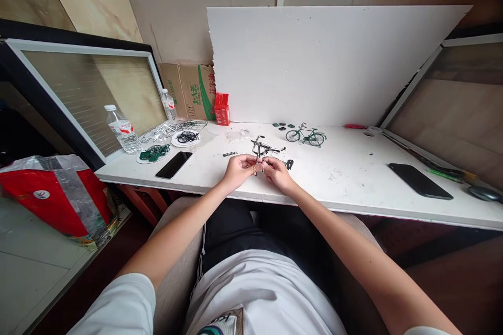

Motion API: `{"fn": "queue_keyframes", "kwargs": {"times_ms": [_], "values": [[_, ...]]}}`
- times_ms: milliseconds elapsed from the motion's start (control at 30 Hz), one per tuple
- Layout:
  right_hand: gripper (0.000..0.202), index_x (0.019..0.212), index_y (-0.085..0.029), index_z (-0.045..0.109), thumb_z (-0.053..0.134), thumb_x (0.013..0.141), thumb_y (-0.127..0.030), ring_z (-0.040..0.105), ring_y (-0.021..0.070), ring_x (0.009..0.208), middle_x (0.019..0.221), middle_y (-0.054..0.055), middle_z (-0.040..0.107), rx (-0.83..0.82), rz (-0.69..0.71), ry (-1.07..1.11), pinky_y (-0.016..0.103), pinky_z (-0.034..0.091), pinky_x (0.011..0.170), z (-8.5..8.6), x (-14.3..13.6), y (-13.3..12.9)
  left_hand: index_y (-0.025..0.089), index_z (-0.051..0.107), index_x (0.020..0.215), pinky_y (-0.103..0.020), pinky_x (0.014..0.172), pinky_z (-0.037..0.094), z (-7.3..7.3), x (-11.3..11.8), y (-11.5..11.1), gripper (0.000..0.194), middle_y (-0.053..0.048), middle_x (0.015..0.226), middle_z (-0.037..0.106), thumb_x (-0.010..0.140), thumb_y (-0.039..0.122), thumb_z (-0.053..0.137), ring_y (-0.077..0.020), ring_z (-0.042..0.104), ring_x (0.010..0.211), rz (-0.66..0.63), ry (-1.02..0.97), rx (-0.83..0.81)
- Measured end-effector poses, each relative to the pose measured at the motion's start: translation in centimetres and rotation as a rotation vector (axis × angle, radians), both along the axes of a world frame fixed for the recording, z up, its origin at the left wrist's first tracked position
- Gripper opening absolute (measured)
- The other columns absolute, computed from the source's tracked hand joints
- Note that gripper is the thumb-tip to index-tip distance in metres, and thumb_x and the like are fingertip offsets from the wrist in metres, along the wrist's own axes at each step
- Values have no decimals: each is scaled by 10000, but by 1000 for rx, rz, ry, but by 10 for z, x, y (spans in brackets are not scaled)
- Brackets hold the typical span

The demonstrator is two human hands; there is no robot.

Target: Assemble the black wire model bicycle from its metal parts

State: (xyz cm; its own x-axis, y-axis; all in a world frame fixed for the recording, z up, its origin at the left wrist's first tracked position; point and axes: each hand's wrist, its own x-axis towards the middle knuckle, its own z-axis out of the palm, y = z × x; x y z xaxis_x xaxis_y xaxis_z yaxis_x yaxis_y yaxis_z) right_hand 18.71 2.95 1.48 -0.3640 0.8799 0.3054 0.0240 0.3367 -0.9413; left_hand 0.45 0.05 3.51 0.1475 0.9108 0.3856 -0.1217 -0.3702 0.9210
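Together, in the head view, the left hand (239, 171) and right hand (280, 176) meet above a white surface (326, 167), just in from its front edge, with both forearms reaching across that edge. The fingers of both hands are pinched on a small dark part (258, 159) — its exact shape is mostly hidden by the grip. Right behind the fingertips lies a black bicycle-like assembly (269, 148), and a loose black piece (290, 164) rests just beside the right hand.

Farther back, a green model bicycle (310, 137) stands upright near the foot of a white panel (334, 63), whose lower edge borders the work area. Open room stretches from the right hand to a phone (420, 181) lying near the front edge at right. Space is tighter at left — a second phone (173, 165) lies close to the front edge, ahead of green parts (154, 153), a white plate (197, 139) of black pieces and two water bottles (124, 130), crowded toward the left end.
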Motion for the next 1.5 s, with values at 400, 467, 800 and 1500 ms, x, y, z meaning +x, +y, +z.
{"fn": "queue_keyframes", "kwargs": {"times_ms": [400, 467, 800, 1500], "values": [[517, 834, -227, 615, 694, 833, -737, 360, 126, 502, 620, -24, 495, -4, -31, -33, 293, 282, 489, 2, -2, -2, 138, 746, 930, -291, 676, 560, -2, 1, 0, 435, -83, 888, 763, 729, 488, 908, -150, 670, 705, 10, 85, 70], [505, 831, -227, 614, 701, 837, -725, 359, 126, 505, 618, -26, 482, 6, -26, -32, 293, 286, 493, 1, -1, -1, 136, 738, 921, -291, 680, 563, -2, 1, 0, 440, -84, 888, 759, 724, 489, 912, -153, 674, 713, 1, 70, 73], [448, 844, -214, 647, 677, 885, -659, 435, 139, 563, 671, -7, 556, 80, -30, -71, 285, 346, 522, -2, -1, 3, 145, 755, 952, -288, 676, 561, -5, -1, 2, 440, -102, 955, 766, 748, 511, 891, -148, 672, 699, 12, 103, 90], [421, 823, -202, 675, 650, 923, -610, 508, 165, 645, 714, 24, 607, 138, -60, -132, 286, 401, 574, 3, -1, -2, 117, 781, 957, -361, 773, 632, -2, 0, -1, 513, -136, 942, 797, 687, 528, 926, -212, 760, 745, 35, 3, 52]]}}
